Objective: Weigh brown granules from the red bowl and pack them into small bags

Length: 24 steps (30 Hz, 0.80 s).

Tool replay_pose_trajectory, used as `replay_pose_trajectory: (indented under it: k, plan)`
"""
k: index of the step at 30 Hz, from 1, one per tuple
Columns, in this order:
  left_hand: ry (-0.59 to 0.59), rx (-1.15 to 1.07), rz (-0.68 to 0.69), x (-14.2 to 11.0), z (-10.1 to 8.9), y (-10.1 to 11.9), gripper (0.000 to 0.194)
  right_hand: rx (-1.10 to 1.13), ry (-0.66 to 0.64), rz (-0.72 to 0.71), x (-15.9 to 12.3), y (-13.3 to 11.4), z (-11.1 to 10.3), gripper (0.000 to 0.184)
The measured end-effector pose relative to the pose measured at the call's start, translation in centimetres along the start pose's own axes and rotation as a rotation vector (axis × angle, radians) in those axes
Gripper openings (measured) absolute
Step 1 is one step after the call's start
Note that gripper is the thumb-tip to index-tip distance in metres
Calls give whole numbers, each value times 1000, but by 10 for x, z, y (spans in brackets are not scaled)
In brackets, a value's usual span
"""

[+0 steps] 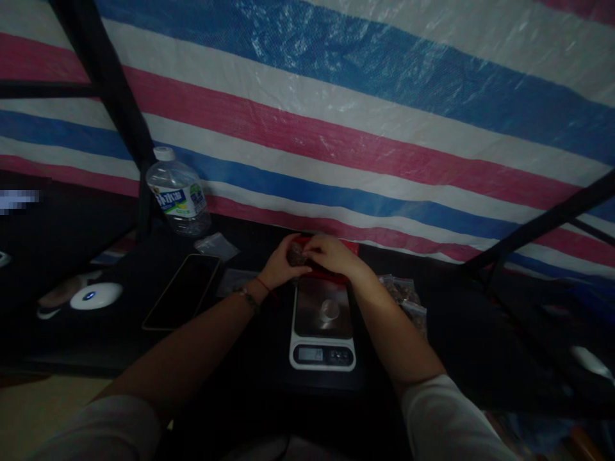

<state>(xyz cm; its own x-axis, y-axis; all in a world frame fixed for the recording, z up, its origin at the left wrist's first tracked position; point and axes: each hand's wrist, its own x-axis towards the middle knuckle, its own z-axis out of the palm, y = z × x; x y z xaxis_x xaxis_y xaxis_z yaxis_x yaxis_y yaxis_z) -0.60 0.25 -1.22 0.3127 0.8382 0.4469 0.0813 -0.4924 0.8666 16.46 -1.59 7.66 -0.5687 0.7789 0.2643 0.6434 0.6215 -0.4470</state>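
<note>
Both hands, left hand & right hand, pinch small dark lump together (contents unclear) above red box, behind scale; phone nearby.

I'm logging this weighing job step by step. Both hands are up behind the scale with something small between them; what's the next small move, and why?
Probably bring the small dark bag down onto the scale. The left hand and right hand both pinch it over the red container, and the platform looks bare with the display lit. More small bags lie to the right.
</note>
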Motion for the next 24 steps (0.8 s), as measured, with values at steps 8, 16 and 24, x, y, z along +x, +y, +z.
replay_pose_trajectory:
  k: [8,16,24]
  plan:
    - [-52,-257,-80,3,-2,-6,49,85,355,-44,-11,11,-1,18]
    - [-9,-251,-159,4,1,-6,53,452,317,317,-12,21,24,21]
    - [-6,-301,-161,5,1,0,46,590,489,324,-16,26,30,23]
